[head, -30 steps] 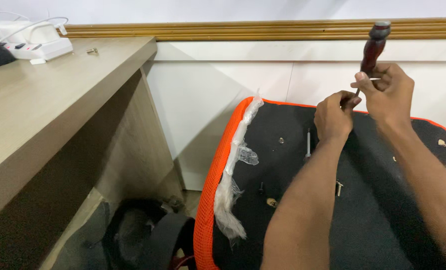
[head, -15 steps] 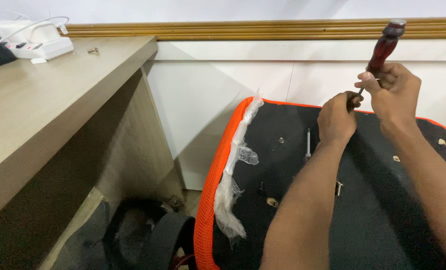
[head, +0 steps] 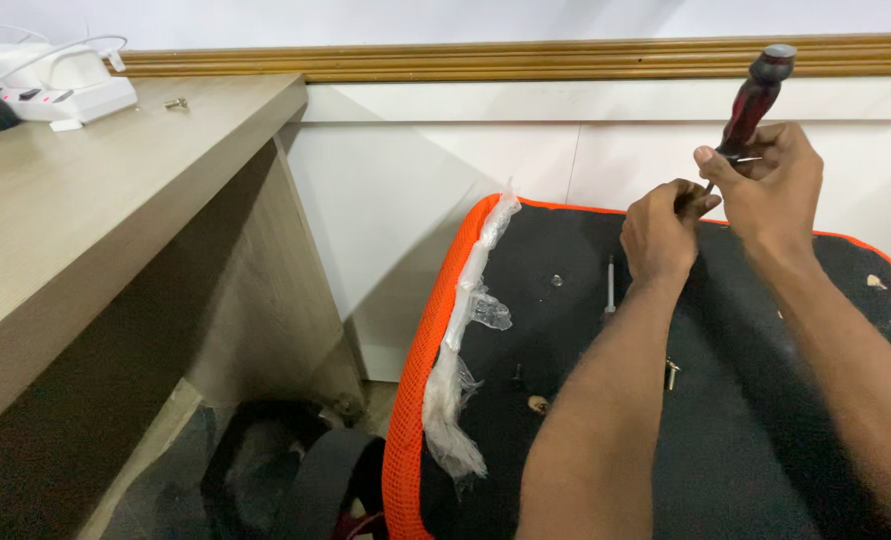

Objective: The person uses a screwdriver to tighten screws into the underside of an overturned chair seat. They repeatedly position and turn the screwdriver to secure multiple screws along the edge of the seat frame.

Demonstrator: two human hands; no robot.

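My right hand [head: 771, 185] grips a screwdriver with a dark red and black handle [head: 756, 95], the handle pointing up and to the right. Just left of it, my left hand [head: 658, 228] pinches the thin metal shaft near its lower end, fingers closed around it. Both hands hover above the black underside of an upturned chair seat [head: 736, 440] with an orange mesh rim [head: 421, 370]. A loose metal bit [head: 611, 285] and a bolt [head: 673, 374] lie on the black surface below the hands.
Torn clear plastic wrap [head: 461, 370] hangs along the orange rim. A wooden desk [head: 86, 220] stands at the left with a white power strip [head: 61, 95] and a small screw [head: 176, 103]. A white wall with wooden trim [head: 526, 60] lies behind. Dark chair parts [head: 286, 480] sit on the floor.
Both hands have stayed together and shifted a little to the right. The screwdriver handle has tilted further to the right.
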